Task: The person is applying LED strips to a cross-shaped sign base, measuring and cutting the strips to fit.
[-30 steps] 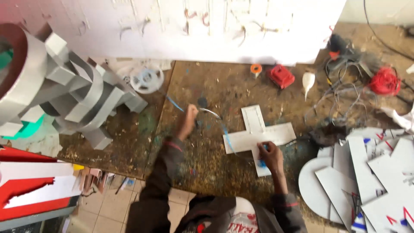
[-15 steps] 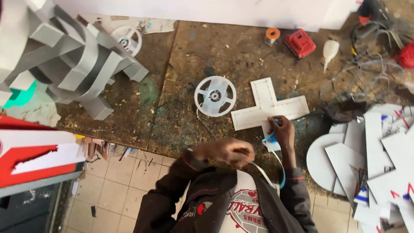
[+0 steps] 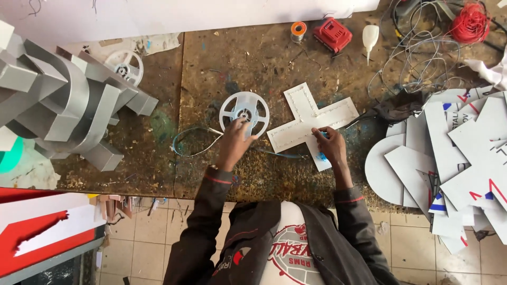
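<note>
While your hands sit on the bench, note the following.

Left hand: your left hand point(image 3: 235, 143) rests at the 6 o'clock edge of the white reel point(image 3: 244, 112), fingers curled onto its rim; I judge it a light pinch, though whether the fingers close around the rim cannot be told.

Right hand: your right hand point(image 3: 328, 146) presses on the lower arm of the white cross-shaped panel point(image 3: 311, 122), fingertips bunched on something small and blue (too small to identify).

Reel, position: flat on the brown worktop point(image 3: 211, 68), just beside the cross, at its 9 o'clock.

Reel, handling: probably light, thin plastic with open spokes, stiff but likely to flex; take it by the rim or through a spoke gap.

Cross, handling: looks like a rigid, light sheet with dotted edges; hold it flat by an arm.

Strip: a thin blue strip point(image 3: 186, 141) loops at the reel's 8 o'clock; soft, prone to tangling.

Pose: both forearms reach forward, elbows bent, wrists low over the bench.
</note>
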